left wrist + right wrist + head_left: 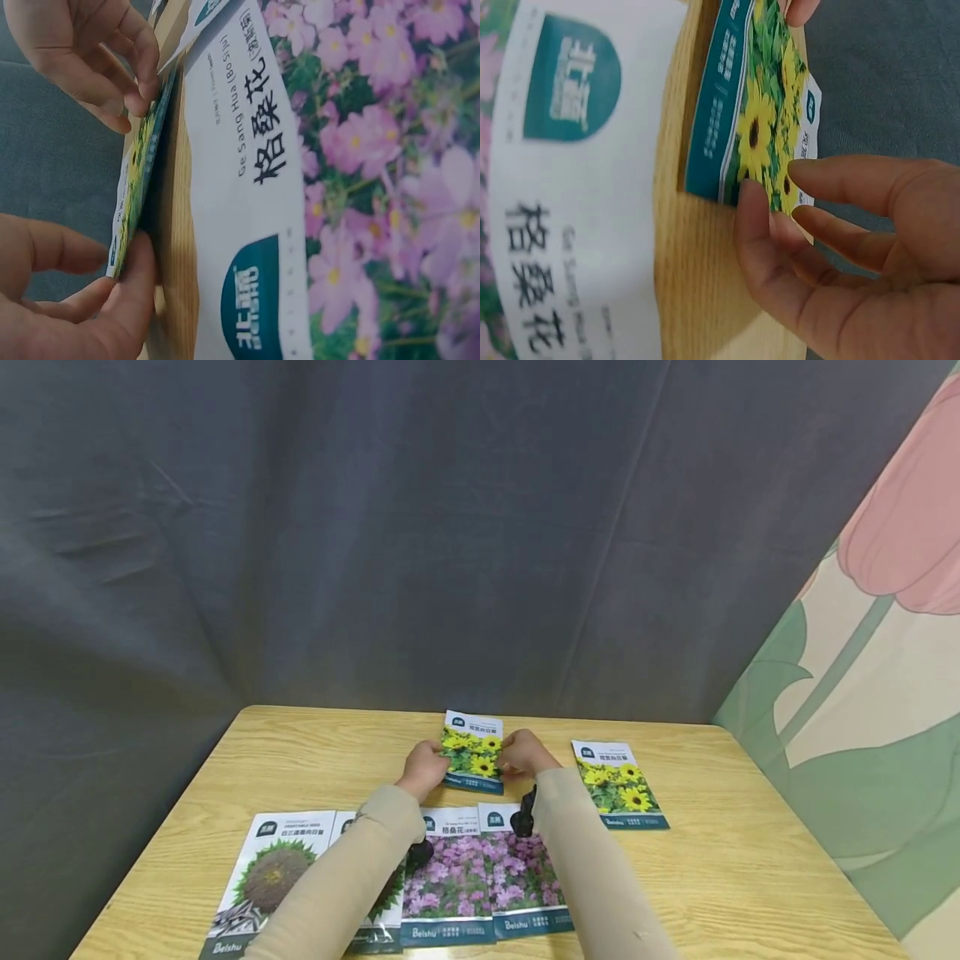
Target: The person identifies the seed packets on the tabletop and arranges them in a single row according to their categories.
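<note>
While two sunflower packets (pixel 273 872) and two pink-flower packets (pixel 450 877) lie nearest on the surface (pixel 735 877), partly behind the sleeves (pixel 341 881), a yellow-flower packet (pixel 618 785) rests beyond, to the right; slightly farther, the left hand (pixel 425 768) and right hand (pixel 527 752) have fingers (pixel 847 176) clamped on opposite edges of a matching packet (pixel 472 758), before dark cloth (pixel 450 527).

The head view looks forward and down over the table (pixel 750 877). Both wrist views, close and turned sideways, share one sunflower packet (pixel 472 745).
</note>
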A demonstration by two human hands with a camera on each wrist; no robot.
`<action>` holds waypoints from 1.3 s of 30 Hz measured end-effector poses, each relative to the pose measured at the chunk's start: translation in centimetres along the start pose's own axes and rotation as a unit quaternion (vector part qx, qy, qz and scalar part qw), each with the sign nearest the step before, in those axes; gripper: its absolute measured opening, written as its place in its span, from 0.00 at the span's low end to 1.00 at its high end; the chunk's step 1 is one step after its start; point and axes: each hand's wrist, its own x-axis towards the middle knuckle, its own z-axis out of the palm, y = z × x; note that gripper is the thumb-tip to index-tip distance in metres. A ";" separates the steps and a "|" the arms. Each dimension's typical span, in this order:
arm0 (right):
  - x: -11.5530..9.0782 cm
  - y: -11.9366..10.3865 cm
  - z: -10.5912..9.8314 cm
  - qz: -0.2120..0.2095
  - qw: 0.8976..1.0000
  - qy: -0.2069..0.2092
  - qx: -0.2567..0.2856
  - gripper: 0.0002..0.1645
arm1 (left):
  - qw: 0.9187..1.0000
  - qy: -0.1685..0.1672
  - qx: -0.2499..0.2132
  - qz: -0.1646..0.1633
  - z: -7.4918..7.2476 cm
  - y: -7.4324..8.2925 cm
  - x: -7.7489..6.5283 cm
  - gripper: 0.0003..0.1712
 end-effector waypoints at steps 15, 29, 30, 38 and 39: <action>0.4 0.9 -0.3 -0.004 0.999 0.019 0.027 0.24 | 0.985 0.002 -0.171 -0.010 -0.3 -0.8 0.3 0.31; -2.1 2.2 -3.7 -0.074 0.988 -0.031 0.133 0.28 | 0.979 -0.038 -0.198 0.019 -1.6 0.5 -2.3 0.25; -2.4 2.4 -4.0 -0.083 0.987 -0.035 0.135 0.28 | 0.979 -0.042 -0.201 0.023 -1.7 0.6 -2.6 0.23; -5.5 3.6 -7.3 -0.129 0.981 -0.076 0.123 0.30 | 0.970 -0.098 -0.215 0.062 -1.4 1.6 -5.4 0.17; -5.9 3.8 -7.7 -0.132 0.980 -0.079 0.122 0.31 | 0.968 -0.107 -0.218 0.066 -1.2 1.7 -5.7 0.17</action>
